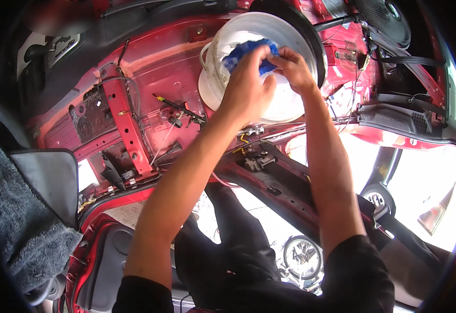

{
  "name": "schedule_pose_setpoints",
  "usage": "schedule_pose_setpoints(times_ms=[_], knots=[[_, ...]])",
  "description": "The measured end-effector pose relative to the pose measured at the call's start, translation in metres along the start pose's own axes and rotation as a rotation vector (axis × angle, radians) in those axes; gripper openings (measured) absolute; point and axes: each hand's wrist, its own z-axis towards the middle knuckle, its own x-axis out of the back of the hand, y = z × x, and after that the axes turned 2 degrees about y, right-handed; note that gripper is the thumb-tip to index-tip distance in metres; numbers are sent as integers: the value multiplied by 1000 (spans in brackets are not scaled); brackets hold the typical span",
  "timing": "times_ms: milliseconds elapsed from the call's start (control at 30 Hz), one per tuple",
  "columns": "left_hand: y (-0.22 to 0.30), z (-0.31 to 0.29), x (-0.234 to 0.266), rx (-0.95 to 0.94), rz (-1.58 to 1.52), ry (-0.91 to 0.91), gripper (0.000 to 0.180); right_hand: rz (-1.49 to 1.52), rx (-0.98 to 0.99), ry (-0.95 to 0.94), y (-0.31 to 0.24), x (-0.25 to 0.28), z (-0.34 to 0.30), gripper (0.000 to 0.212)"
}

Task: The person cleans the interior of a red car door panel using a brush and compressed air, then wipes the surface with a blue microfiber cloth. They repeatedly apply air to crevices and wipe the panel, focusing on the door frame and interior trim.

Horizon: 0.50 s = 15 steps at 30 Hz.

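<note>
A crumpled blue cloth [242, 53], wet-looking with white patches that may be suds, is held over a white bucket [293, 37]. My left hand [251, 86] is closed round the cloth from the near side, its fingers partly hidden. On the cloth's right edge, my right hand [293, 69] pinches the fabric with bent fingers. Both hands are above the bucket's opening, close together. The bucket stands on the bare red metal floor [168, 78] of a stripped car, its handle [204, 56] hanging at the left.
Loose wiring and a red crossbar with holes [125, 122] lie left of the bucket. At the upper right is a fan [387, 23]. A grey towel [22, 224] hangs at the left. The dark door sill [285, 182] crosses below my arms; a spoked wheel [302, 256] shows outside.
</note>
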Motion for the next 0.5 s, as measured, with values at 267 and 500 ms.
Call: schedule_pose_setpoints(times_ms=[267,500], knots=[[-20,66,-34,105,543,-133,64,805,253,161,-28,9,-28,5],[-45,52,-66,336,291,47,69,1065,-5,502,-10,1,8,33]])
